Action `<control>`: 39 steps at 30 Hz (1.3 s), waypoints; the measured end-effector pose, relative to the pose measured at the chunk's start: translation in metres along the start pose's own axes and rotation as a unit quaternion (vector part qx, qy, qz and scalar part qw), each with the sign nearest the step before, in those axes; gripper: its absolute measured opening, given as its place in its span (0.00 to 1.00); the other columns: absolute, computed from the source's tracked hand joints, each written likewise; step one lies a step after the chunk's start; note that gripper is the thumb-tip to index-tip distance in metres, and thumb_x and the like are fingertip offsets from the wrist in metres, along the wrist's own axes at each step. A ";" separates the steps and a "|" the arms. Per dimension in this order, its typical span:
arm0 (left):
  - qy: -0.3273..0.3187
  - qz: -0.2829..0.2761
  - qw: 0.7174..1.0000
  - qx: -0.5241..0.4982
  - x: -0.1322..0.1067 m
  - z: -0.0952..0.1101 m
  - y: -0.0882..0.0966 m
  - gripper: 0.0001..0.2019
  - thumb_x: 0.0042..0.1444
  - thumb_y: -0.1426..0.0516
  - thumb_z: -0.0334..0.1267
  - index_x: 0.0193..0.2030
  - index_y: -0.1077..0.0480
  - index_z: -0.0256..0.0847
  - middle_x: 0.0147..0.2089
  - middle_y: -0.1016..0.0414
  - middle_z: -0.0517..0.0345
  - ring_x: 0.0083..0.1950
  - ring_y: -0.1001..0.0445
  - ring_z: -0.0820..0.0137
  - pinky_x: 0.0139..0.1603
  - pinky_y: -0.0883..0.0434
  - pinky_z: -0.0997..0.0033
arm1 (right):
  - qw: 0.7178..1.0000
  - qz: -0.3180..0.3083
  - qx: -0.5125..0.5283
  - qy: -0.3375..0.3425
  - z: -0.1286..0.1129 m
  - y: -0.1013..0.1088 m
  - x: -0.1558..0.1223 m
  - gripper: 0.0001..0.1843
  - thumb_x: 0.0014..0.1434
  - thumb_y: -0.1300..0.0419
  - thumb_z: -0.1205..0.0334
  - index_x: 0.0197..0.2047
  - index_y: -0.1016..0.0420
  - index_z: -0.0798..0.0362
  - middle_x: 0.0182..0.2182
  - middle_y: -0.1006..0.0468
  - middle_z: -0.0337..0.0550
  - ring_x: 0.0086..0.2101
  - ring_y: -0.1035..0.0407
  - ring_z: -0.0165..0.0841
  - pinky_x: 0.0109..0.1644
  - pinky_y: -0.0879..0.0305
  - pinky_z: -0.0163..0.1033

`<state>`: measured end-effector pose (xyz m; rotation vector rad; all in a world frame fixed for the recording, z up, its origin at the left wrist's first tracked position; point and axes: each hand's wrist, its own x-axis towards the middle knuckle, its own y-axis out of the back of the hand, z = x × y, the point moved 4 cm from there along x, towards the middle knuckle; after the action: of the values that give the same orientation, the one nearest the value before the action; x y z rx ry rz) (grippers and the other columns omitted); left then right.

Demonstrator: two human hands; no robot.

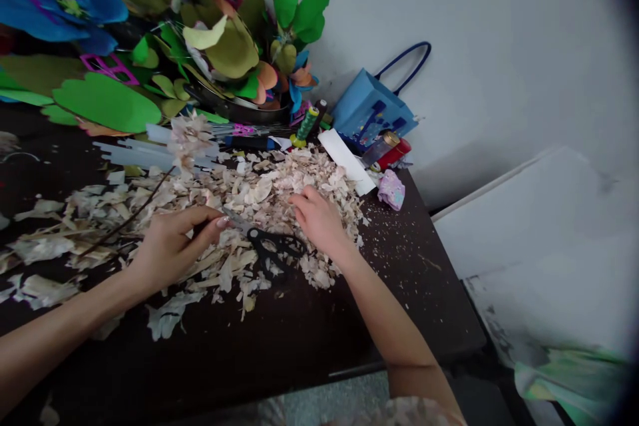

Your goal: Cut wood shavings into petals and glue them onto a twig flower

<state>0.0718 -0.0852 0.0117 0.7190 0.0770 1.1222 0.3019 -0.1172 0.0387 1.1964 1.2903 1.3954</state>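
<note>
Currently left hand [170,253] low over pale shavings [259,213], fingers [217,221] loosely curled, tips at blade of scissors [274,246]; cannot tell whether they grip it. Right hand [319,223] half open, fingers pressed into heap, nothing visibly held. Scissors lie on shavings between hands, black loops free. Thin dark stem [130,213] of shaving flower [190,140] slants just beside left hand. Both hands working in heap; scissors best lifted by loops, clear of shavings.

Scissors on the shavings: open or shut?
Looks shut: the scissors show one narrow blade strip running toward the left hand, not two spread blades.
</note>
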 end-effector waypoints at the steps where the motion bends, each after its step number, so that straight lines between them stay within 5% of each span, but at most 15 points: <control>1: -0.005 -0.001 1.000 -0.006 0.000 0.001 -0.001 0.13 0.62 0.47 0.42 0.36 0.26 0.37 0.24 0.24 0.58 0.24 0.30 0.74 0.27 0.37 0.76 | 1.000 -0.001 -0.011 0.004 -0.001 0.001 0.004 0.15 0.65 0.50 0.72 0.47 0.24 0.54 0.38 0.30 0.48 0.30 0.36 0.33 0.27 0.47 0.36; 12: -0.033 0.003 0.999 0.000 -0.001 0.002 -0.003 0.11 0.63 0.48 0.41 0.35 0.27 0.40 0.28 0.24 0.58 0.26 0.28 0.72 0.29 0.36 0.74 | 0.994 -0.073 -0.039 0.065 -0.005 -0.017 0.044 0.20 0.56 0.52 0.84 0.39 0.25 0.56 0.31 0.30 0.45 0.25 0.38 0.28 0.27 0.47 0.36; 22: -0.050 -0.004 0.999 0.011 0.002 -0.002 -0.002 0.11 0.63 0.48 0.40 0.33 0.28 0.40 0.27 0.24 0.58 0.24 0.29 0.73 0.26 0.36 0.73 | 0.993 -0.078 0.061 0.061 0.020 0.012 0.060 0.10 0.60 0.47 0.76 0.37 0.28 0.54 0.37 0.31 0.43 0.32 0.36 0.30 0.34 0.44 0.37; 31: -0.079 -0.004 0.997 0.019 0.002 -0.003 -0.004 0.12 0.64 0.48 0.40 0.34 0.27 0.39 0.27 0.23 0.58 0.22 0.30 0.74 0.25 0.37 0.74 | 0.972 -0.203 0.042 0.107 0.010 -0.001 0.061 0.13 0.56 0.47 0.78 0.36 0.26 0.51 0.39 0.32 0.44 0.34 0.38 0.32 0.32 0.50 0.37; 36: -0.094 -0.011 0.995 0.011 0.002 -0.006 -0.005 0.11 0.63 0.48 0.40 0.35 0.27 0.39 0.25 0.24 0.59 0.21 0.30 0.74 0.23 0.37 0.74 | 0.976 -0.186 0.045 0.109 0.015 0.002 0.064 0.10 0.56 0.47 0.77 0.31 0.30 0.53 0.38 0.34 0.44 0.31 0.41 0.30 0.32 0.50 0.38; 39: -0.079 -0.011 0.997 0.000 0.002 -0.006 -0.004 0.12 0.63 0.47 0.41 0.34 0.27 0.39 0.25 0.24 0.58 0.22 0.30 0.74 0.24 0.38 0.74 | 0.973 -0.142 0.130 0.128 0.019 0.009 0.066 0.09 0.56 0.47 0.76 0.32 0.30 0.53 0.37 0.34 0.43 0.32 0.39 0.30 0.35 0.46 0.38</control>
<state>0.0739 -0.0814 0.0054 0.8027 -0.0494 1.0409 0.3095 -0.0498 0.0536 0.9701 1.7953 1.2231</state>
